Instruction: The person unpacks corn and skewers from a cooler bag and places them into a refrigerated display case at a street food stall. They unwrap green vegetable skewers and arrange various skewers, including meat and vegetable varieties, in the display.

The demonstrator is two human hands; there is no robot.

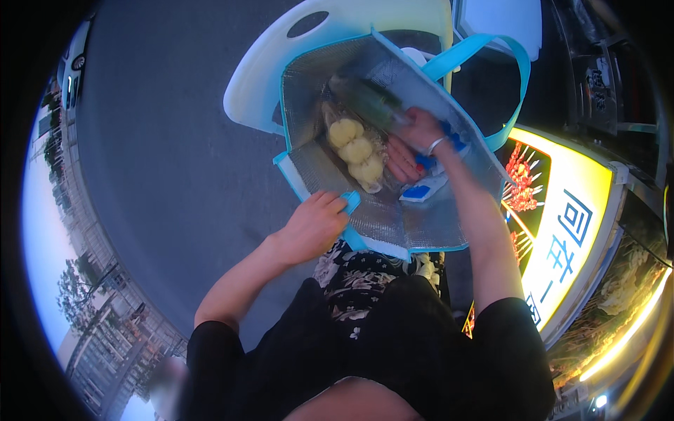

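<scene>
A silver-lined insulated bag (437,221) with turquoise trim gapes before me. My left hand (318,223) grips its near turquoise strap handle (350,202). Deep inside, my right hand (424,131) has its fingers closed on one end of a green, plastic-wrapped item (366,102); blur hides what it is. Left of that hand lies a clear plastic pack of pale yellow round pieces (357,150). Pink sausages (403,160) sit just below my right hand. Blue-and-white packets (421,190) lie along the right side of the bag, partly covered by my forearm.
A white plastic chair (258,68) stands under and behind the bag. The far turquoise handle (518,94) loops out to the right. A lit yellow sign board (568,210) with writing stands close on my right. Grey pavement (174,131) spreads to the left, with a parked car (73,66) beyond.
</scene>
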